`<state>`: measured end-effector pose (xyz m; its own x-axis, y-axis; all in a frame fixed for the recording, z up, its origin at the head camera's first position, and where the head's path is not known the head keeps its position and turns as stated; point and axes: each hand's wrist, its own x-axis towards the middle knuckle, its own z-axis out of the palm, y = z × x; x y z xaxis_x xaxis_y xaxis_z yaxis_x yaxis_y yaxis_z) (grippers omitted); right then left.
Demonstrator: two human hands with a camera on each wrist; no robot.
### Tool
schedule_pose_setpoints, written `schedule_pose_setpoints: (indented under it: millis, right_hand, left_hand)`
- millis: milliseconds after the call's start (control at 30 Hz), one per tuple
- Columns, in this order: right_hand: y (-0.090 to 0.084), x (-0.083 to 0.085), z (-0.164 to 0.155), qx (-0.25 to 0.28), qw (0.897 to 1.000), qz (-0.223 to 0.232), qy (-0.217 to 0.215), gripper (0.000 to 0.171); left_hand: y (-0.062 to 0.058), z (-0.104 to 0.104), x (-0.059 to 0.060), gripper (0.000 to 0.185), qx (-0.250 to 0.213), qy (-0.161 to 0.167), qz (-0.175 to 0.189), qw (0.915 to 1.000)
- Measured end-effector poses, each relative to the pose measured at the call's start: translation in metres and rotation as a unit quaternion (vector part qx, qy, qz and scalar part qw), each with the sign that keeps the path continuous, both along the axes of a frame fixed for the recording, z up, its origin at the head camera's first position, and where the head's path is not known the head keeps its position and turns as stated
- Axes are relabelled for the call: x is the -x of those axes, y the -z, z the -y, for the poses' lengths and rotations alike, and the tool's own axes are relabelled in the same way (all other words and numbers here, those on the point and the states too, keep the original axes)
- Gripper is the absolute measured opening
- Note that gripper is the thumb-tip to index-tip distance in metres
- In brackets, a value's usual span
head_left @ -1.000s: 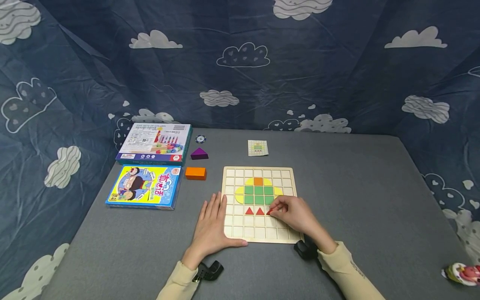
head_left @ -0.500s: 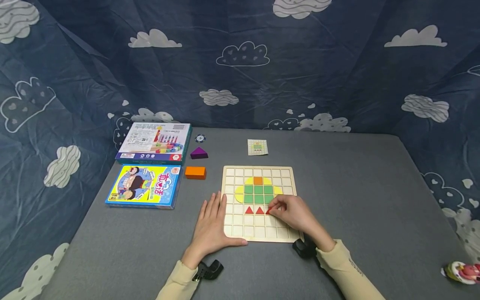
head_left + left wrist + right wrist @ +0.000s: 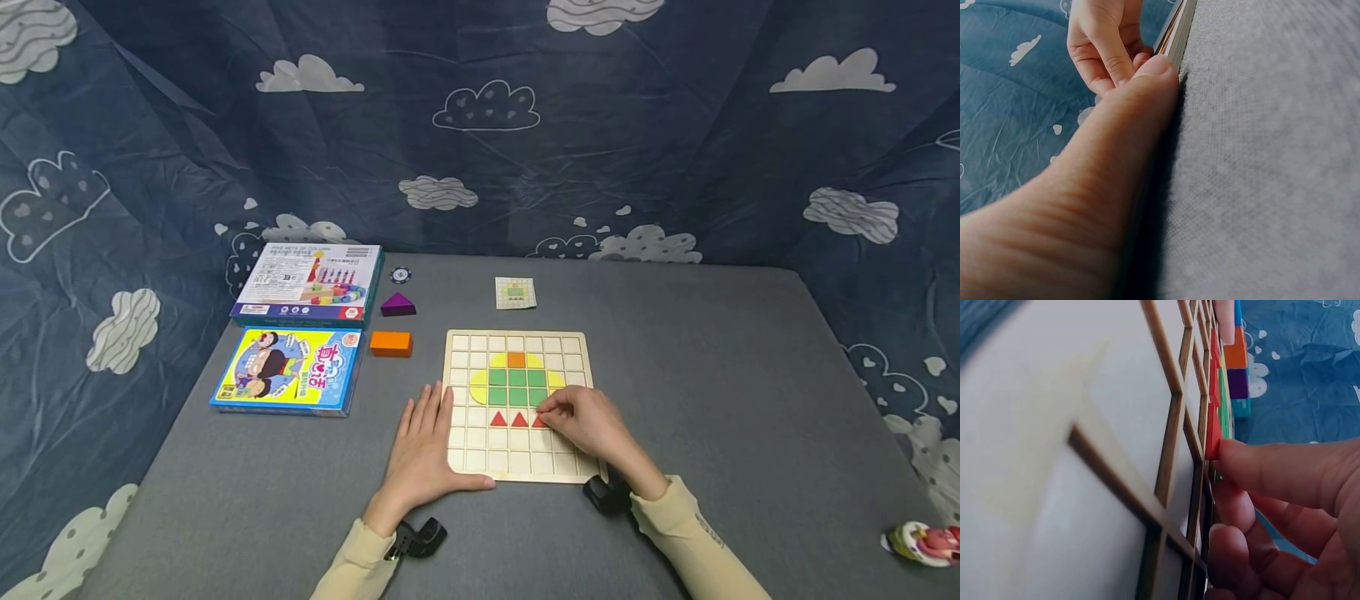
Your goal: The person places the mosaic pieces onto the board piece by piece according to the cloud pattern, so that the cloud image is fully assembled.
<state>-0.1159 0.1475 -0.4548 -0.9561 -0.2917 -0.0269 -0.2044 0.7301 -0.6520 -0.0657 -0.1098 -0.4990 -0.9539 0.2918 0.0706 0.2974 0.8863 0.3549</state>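
A wooden grid board [image 3: 468, 437] lies on the grey table, with green squares [image 3: 517, 387], yellow rounded pieces [image 3: 477, 389] and an orange square [image 3: 516, 360] set in its cells. Below them runs a row of three red triangles. My right hand [image 3: 588, 421] pinches the rightmost red triangle tile [image 3: 1212, 431] at its cell, thumb and fingertips covering part of it in the head view. Spread flat, my left hand [image 3: 422, 450] rests along the board's left edge. Its thumb [image 3: 1154, 69] lies against the near edge.
Two boxed games, one white [image 3: 307, 279] and one yellow and blue [image 3: 288, 371], lie at the left. Beside them are an orange block [image 3: 391, 344], a purple triangular block [image 3: 398, 305] and a round chip [image 3: 401, 275]. A pattern card [image 3: 515, 293] lies behind the board; a figurine [image 3: 926, 543] stands far right.
The right fingertips have shifted very slightly, and more of the third red triangle shows now, lined up with the other two. The left hand stays in place.
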Motion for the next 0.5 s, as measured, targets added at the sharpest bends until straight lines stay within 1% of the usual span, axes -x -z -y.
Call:
schedule_pose_setpoints:
  millis: [200,500]
  right_hand:
    - [0.0003,0.001,0.0008,-0.011,1.0,0.001,0.009,0.004]
    - [-0.0005,-0.0008,-0.0011,-0.006,1.0,0.004,0.008,0.005]
  left_hand:
    - [0.0,0.0001,0.0004,0.135,0.003,-0.001,0.001,1.0]
    - [0.0,-0.0004,-0.0005,0.135,0.001,-0.003,0.005,1.0]
